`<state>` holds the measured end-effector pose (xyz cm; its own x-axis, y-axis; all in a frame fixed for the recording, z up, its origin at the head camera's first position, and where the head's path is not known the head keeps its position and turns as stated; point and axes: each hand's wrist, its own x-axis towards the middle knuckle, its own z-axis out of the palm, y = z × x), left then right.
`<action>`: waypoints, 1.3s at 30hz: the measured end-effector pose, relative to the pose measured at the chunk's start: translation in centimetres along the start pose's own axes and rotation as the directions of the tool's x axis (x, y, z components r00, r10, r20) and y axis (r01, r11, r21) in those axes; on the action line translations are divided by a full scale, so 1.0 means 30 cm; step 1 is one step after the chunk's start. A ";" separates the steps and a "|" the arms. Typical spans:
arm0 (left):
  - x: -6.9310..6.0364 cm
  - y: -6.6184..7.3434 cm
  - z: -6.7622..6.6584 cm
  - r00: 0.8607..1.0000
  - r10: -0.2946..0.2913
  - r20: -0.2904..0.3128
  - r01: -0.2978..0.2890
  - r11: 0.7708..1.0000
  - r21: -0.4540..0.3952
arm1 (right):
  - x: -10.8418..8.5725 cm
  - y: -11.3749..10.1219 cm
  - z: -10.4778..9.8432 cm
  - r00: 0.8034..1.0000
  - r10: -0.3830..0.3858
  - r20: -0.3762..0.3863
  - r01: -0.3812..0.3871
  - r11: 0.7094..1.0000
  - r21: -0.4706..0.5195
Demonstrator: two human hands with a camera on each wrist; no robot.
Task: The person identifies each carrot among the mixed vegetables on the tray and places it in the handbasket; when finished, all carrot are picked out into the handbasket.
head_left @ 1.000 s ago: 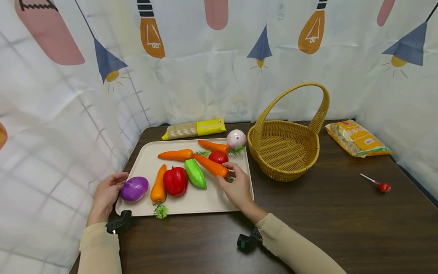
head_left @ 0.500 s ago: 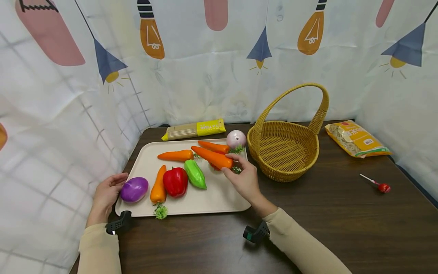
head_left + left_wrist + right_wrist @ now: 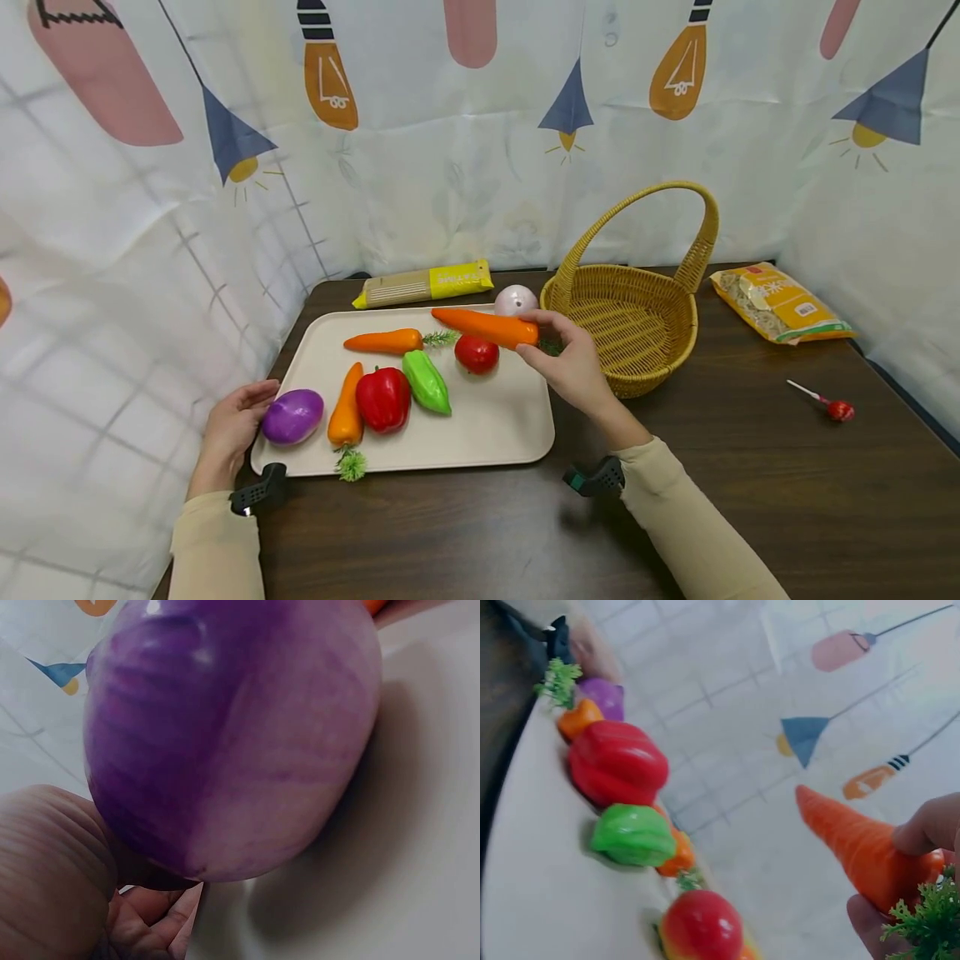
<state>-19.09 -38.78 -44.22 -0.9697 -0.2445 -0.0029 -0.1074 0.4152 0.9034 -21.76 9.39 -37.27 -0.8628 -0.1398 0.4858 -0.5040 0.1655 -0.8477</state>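
My right hand (image 3: 573, 358) pinches an orange carrot (image 3: 487, 326) with green leaves by its thick end, above the right side of the cream tray (image 3: 495, 425). In the right wrist view the carrot (image 3: 855, 851) shows between thumb and fingers. My left hand (image 3: 232, 429) holds the tray's left edge, beside a purple rounded vegetable (image 3: 232, 742); its grip is partly hidden. On the tray lie a red bell pepper (image 3: 383, 400), a green pepper-like vegetable (image 3: 427, 382), a tomato (image 3: 477, 354) and two carrots, one upright (image 3: 346, 408) and one lengthwise (image 3: 384, 341). A pale onion (image 3: 515, 299) is at the far corner.
A wicker basket (image 3: 630, 383) with a tall handle stands right of the tray. Behind the tray lies a yellow noodle packet (image 3: 422, 283). Farther right are an orange food bag (image 3: 780, 303) and a red lollipop (image 3: 840, 410). A printed curtain (image 3: 450, 167) encloses the table.
My right hand has lifted the carrot off the tray and carried it up and to the right, uncovering the tomato. My left hand has stayed at the tray's edge.
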 end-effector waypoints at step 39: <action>0.003 -0.005 0.001 1.000 -0.025 -0.005 0.025 0.999 -0.027 | -0.034 0.040 -0.590 0.959 0.220 0.182 -0.188 0.966 -0.174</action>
<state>-19.17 -38.83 -44.38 -0.9654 -0.2596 -0.0234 -0.1256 0.3849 0.9144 -22.16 27.02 -34.99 -0.9308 -0.2751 0.2407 -0.3313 0.3565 -0.8736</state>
